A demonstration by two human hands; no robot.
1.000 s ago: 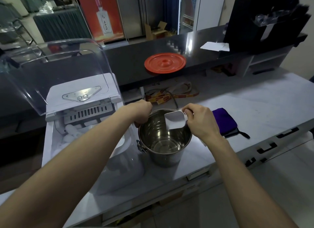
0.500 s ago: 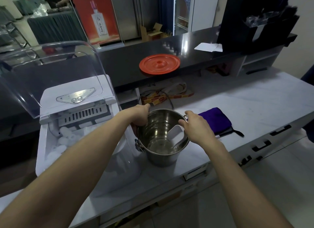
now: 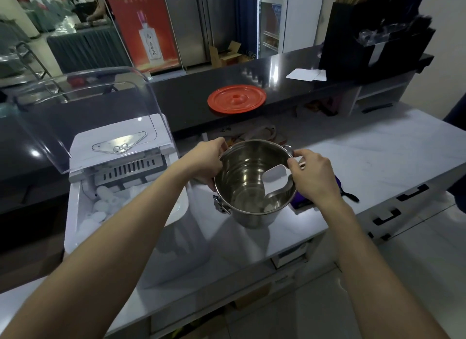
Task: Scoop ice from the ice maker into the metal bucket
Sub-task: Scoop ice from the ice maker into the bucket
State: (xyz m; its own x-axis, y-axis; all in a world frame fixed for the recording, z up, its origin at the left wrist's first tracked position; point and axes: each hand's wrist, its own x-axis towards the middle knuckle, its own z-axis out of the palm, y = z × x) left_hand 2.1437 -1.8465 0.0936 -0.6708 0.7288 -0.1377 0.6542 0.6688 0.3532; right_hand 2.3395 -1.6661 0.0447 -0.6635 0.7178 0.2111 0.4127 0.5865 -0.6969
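Closest in, both forearms reach forward over the pale worktop point(image 3: 365, 157) to the metal bucket point(image 3: 239, 167), which sits between the hands, just right of the ice maker point(image 3: 121, 142). The left hand point(image 3: 205, 159) curls over the bucket's left rim. The right hand point(image 3: 312, 179) pinches the right rim with thumb and forefinger, likely to steady or shift the bucket nearer the ice.

The white scoop point(image 3: 274, 179) leans inside against the right wall, bowl down, and it looks parked there so both hands are free. Its handle end runs up under the right thumb, and I cannot tell whether the fingers trap it too. No ice shows in the bucket, so the scooping appears not yet under way.

Beside it, the ice maker's clear lid point(image 3: 75, 106) stands raised, baring the ice point(image 3: 100, 207); the left forearm covers the near part of the bin. A purple cloth point(image 3: 300, 203) is mostly hidden behind the right hand. Farther back, a red lid point(image 3: 236, 101) lies on the dark counter point(image 3: 189, 99).
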